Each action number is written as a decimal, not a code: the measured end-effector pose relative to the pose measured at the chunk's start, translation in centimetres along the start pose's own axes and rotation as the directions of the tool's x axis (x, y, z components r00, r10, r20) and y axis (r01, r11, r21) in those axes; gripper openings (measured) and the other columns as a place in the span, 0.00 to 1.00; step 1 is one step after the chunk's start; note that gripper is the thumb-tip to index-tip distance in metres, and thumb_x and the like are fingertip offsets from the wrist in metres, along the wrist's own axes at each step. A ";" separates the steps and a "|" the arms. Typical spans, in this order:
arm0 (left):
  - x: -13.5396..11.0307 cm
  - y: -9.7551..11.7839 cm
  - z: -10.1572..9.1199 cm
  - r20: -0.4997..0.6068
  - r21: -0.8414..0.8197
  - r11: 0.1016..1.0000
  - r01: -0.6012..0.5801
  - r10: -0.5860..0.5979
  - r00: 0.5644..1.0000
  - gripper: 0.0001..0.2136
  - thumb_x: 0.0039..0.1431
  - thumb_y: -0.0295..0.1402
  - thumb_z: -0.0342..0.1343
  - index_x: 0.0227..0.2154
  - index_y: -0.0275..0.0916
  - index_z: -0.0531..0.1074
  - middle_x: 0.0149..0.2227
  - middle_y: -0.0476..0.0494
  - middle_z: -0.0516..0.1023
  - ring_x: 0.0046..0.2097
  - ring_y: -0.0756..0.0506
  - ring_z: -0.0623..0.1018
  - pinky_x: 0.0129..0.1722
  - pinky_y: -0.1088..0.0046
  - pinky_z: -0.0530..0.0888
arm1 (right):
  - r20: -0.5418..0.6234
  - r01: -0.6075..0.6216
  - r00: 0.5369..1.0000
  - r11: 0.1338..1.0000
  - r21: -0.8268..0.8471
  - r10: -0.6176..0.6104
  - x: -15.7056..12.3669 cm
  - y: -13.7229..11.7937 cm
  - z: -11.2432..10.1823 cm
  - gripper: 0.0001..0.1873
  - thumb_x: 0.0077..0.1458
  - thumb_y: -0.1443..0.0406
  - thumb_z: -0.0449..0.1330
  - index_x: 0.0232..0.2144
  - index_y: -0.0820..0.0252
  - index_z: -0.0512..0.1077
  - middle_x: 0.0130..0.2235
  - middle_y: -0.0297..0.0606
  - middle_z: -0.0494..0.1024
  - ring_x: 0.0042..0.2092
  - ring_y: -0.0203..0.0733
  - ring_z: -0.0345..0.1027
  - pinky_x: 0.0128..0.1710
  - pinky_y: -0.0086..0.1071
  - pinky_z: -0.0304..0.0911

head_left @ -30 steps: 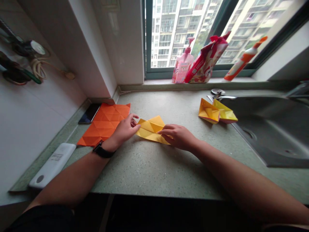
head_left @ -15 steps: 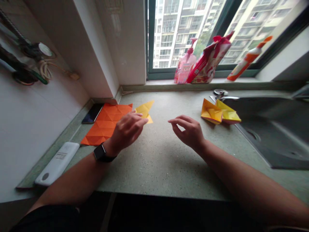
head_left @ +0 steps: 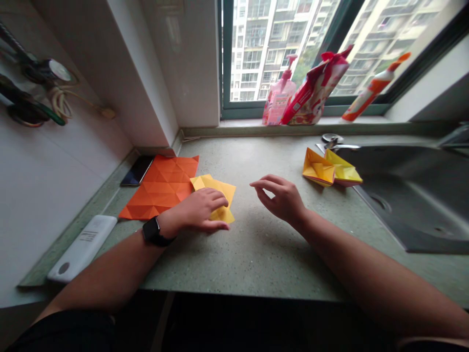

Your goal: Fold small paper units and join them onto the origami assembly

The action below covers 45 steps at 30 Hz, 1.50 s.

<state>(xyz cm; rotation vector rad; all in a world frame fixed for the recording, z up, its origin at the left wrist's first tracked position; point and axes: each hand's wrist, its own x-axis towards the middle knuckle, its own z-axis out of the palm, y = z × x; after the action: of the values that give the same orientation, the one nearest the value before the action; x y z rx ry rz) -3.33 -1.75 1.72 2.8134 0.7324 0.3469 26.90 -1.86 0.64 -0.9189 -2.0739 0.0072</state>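
Observation:
My left hand [head_left: 201, 208] lies palm down over a creased yellow paper sheet [head_left: 223, 188] on the counter. Its fingers are loosely stretched and the thumb is spread apart; they cover the paper's near-left part. The sheet's far-left corner overlaps a creased orange paper sheet [head_left: 163, 181]. Above the counter, to the right of the yellow sheet, hovers my right hand [head_left: 284, 198]. It is empty, with gently curved fingers and a gap showing between thumb and forefinger. Farther right, a folded orange-yellow paper boat [head_left: 318, 168] stands against a folded yellow paper boat [head_left: 342, 170].
A phone [head_left: 136, 171] lies left of the orange sheet, a white power bank [head_left: 83, 248] nearer me. A metal sink [head_left: 399, 195] is on the right. The sill holds a pink pump bottle [head_left: 278, 100], a red-and-white bag [head_left: 315, 90] and an orange-and-white bottle [head_left: 372, 93].
The yellow paper, earlier raised in my left hand, has come down toward me onto the counter. My left fingers have spread over it. My right hand stays about where it was.

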 end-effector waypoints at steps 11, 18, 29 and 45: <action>0.1 0.7 1.4 -0.041 -0.066 0.987 0.144 -0.147 0.988 0.30 0.73 0.54 0.57 0.67 0.39 0.66 0.69 0.30 0.71 0.71 0.32 0.69 0.70 0.48 0.68 | 0.299 0.140 0.943 0.990 0.032 -0.143 -0.4 0.0 0.6 0.11 0.69 0.60 0.63 0.48 0.55 0.82 0.45 0.43 0.85 0.44 0.48 0.78 0.45 0.44 0.74; -0.4 -1.0 0.3 0.001 0.049 0.964 0.261 -0.262 0.965 0.21 0.65 0.48 0.67 0.50 0.39 0.73 0.59 0.32 0.78 0.61 0.31 0.76 0.61 0.49 0.75 | 0.472 0.182 0.862 0.982 0.057 -0.187 -0.5 -0.1 0.8 0.17 0.65 0.55 0.68 0.52 0.54 0.79 0.50 0.45 0.85 0.50 0.53 0.78 0.52 0.49 0.73; 0.4 0.4 1.8 -0.067 0.025 0.985 0.171 -0.169 0.983 0.13 0.72 0.37 0.60 0.55 0.40 0.76 0.56 0.37 0.83 0.57 0.35 0.80 0.59 0.53 0.74 | 0.541 0.157 0.836 0.985 -0.070 -0.094 -0.8 0.8 1.2 0.16 0.63 0.62 0.68 0.53 0.53 0.79 0.52 0.45 0.84 0.50 0.53 0.79 0.50 0.48 0.72; 0.4 0.3 2.1 -0.213 -0.126 0.981 0.146 -0.170 0.962 0.19 0.71 0.25 0.53 0.62 0.38 0.70 0.59 0.35 0.79 0.56 0.40 0.81 0.58 0.58 0.81 | 0.482 0.096 0.876 0.982 -0.164 -0.005 -1.1 0.3 0.9 0.16 0.67 0.65 0.62 0.55 0.50 0.80 0.48 0.40 0.86 0.36 0.43 0.78 0.34 0.35 0.67</action>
<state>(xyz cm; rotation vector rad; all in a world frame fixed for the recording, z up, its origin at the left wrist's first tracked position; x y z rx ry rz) -2.26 -2.12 -0.11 2.6185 0.9474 0.6610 26.81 -2.05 -0.81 -1.0526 -2.5963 0.0185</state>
